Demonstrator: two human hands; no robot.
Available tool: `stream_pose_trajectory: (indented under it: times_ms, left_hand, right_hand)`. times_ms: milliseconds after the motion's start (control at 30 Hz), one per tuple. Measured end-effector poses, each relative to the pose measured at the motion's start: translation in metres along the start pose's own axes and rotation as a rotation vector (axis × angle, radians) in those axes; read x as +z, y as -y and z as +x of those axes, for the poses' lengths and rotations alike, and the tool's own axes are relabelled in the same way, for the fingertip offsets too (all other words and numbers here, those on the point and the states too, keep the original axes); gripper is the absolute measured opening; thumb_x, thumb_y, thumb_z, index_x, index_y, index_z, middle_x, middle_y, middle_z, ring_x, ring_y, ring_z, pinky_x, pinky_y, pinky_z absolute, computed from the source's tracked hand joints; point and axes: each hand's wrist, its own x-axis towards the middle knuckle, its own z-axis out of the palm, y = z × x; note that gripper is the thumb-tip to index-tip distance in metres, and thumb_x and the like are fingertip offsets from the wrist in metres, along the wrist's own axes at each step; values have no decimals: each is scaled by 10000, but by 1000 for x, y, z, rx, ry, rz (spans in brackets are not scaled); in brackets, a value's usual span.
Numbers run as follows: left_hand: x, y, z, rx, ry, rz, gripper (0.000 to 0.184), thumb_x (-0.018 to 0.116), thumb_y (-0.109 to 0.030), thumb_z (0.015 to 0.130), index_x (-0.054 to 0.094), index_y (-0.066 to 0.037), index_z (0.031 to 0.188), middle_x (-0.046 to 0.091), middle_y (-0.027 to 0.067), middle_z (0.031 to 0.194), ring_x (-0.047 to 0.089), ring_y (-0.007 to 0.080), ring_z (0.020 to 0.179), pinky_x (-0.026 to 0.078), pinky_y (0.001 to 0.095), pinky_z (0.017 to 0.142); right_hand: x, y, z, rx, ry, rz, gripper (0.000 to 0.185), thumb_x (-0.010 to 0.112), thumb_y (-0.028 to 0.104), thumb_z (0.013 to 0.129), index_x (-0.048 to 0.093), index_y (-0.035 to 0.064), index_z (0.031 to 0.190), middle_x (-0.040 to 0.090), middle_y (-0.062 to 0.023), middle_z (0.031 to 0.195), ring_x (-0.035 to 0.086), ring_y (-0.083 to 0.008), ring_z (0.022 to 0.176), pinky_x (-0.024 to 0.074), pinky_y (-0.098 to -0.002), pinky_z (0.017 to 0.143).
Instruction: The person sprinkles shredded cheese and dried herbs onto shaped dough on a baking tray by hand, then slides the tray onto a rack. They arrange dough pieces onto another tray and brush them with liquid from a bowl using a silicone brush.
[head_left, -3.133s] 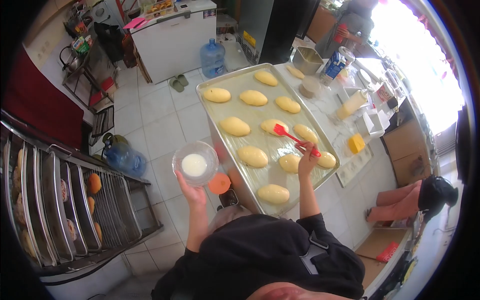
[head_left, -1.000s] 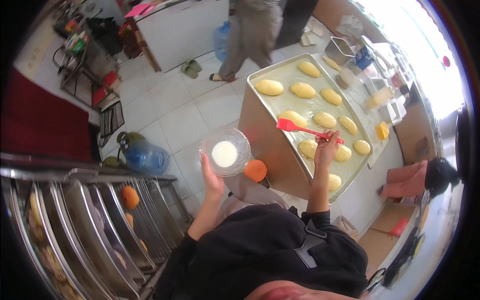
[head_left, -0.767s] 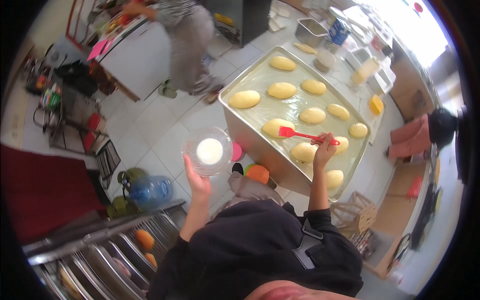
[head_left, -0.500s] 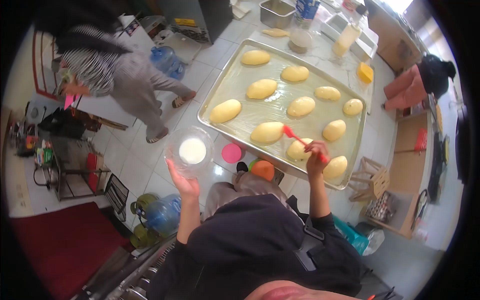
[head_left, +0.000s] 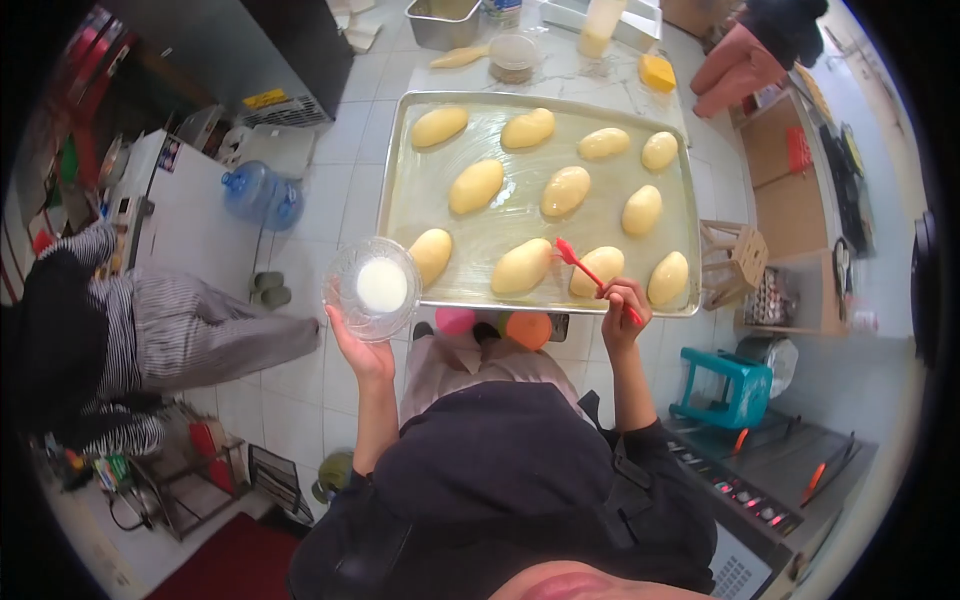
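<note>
My left hand point(head_left: 362, 350) is closed on the lower rim and side of a clear glass bowl point(head_left: 345, 285) with white liquid in it, beside the tray's near left corner. Between the fingers of my right hand point(head_left: 624, 305) is the handle of a red brush point(head_left: 592, 272). Its bristles are at the right end of an oval dough piece point(head_left: 521, 267) in the front row. The large metal tray point(head_left: 540, 304) carries several pale yellow dough pieces on a shiny lining. Some of them, such as one in the middle point(head_left: 566, 191), look glossy.
Behind the tray, a marble table point(head_left: 560, 70) bears a metal tin point(head_left: 443, 24), a tub, a bottle and a yellow block point(head_left: 657, 73). One person point(head_left: 180, 325) is at the left, another point(head_left: 740, 65) at the back right. A teal stool point(head_left: 725, 388) stands at the right.
The view has swung round, so the tray now lies squarely ahead. The brush has moved off the dough piece it was over earlier. The striped-clothed person has walked across to the left.
</note>
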Motion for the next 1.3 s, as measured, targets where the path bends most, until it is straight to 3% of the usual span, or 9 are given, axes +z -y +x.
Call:
stream_pose_trajectory:
  times_ms: [200, 300, 533, 733, 833, 1000, 1100, 1200, 1300]
  left_hand:
    - [-15, -19, 39, 18, 109, 72, 502, 282, -444, 913, 315, -144, 1314, 349, 75, 1325, 359, 241, 1209, 351, 401, 967]
    - [-22, -25, 49, -19, 106, 48, 492, 279, -438, 916, 318, -149, 1312, 350, 75, 1323, 358, 240, 1209, 344, 404, 973]
    - [-39, -29, 68, -10, 168, 60, 494, 270, -458, 912, 318, -167, 1308, 354, 72, 1316, 357, 247, 1209, 349, 433, 960]
    - [-35, -33, 58, -43, 133, 4, 532, 260, -448, 921, 268, -106, 1329, 336, 82, 1326, 331, 237, 1225, 291, 398, 1000]
    - [-36, -27, 54, -76, 133, -9, 536, 257, -447, 922, 264, -102, 1333, 336, 82, 1327, 331, 235, 1226, 293, 395, 999]
    - [-33, -14, 43, -92, 182, 6, 544, 265, -442, 924, 258, -85, 1334, 335, 81, 1329, 331, 229, 1227, 298, 380, 998]
    - [-27, -4, 36, -79, 234, 14, 544, 234, -448, 924, 253, -103, 1344, 341, 76, 1337, 331, 227, 1229, 280, 386, 1008]
    - [-16, 2, 23, -82, 266, 53, 530, 230, -427, 931, 250, -98, 1346, 339, 80, 1340, 314, 226, 1240, 269, 380, 1014]
    - [-18, 19, 20, -156, 325, 17, 535, 236, -421, 933, 245, -78, 1344, 326, 84, 1350, 300, 220, 1248, 265, 363, 1015]
  right_hand:
    - [31, 55, -17, -291, 302, -50, 231, 631, 221, 777, 558, 26, 676, 580, -98, 726, 575, -225, 596, 442, -296, 495]
    - [44, 81, -15, -237, 362, 91, 210, 635, 194, 766, 557, 25, 670, 578, -94, 704, 582, -219, 597, 443, -283, 494]
    - [31, 13, 35, 465, -95, 276, 325, 460, 174, 907, 500, 0, 636, 516, -27, 587, 510, -99, 510, 410, -231, 452]
    - [34, 19, 60, 210, -35, -15, 275, 481, 168, 896, 544, 2, 687, 516, -45, 594, 513, -102, 507, 402, -238, 447]
    - [55, 65, 55, -273, 327, -274, 81, 631, 100, 735, 563, 64, 711, 549, -70, 667, 535, -210, 541, 423, -299, 462]
    - [66, 106, 30, -514, 792, -34, 134, 668, 104, 705, 545, 52, 683, 567, -74, 719, 568, -218, 587, 432, -296, 480]
    - [54, 120, 40, -369, 488, 95, 209, 587, 183, 812, 506, 36, 688, 534, -95, 726, 562, -189, 545, 443, -263, 454]
    - [56, 132, 42, 52, 98, 532, 309, 453, 242, 902, 461, 14, 693, 484, -103, 722, 545, -161, 509, 473, -255, 458]
    - [78, 145, 40, 162, 101, 600, 359, 381, 252, 929, 439, -6, 686, 450, -94, 720, 526, -137, 492, 487, -254, 466]
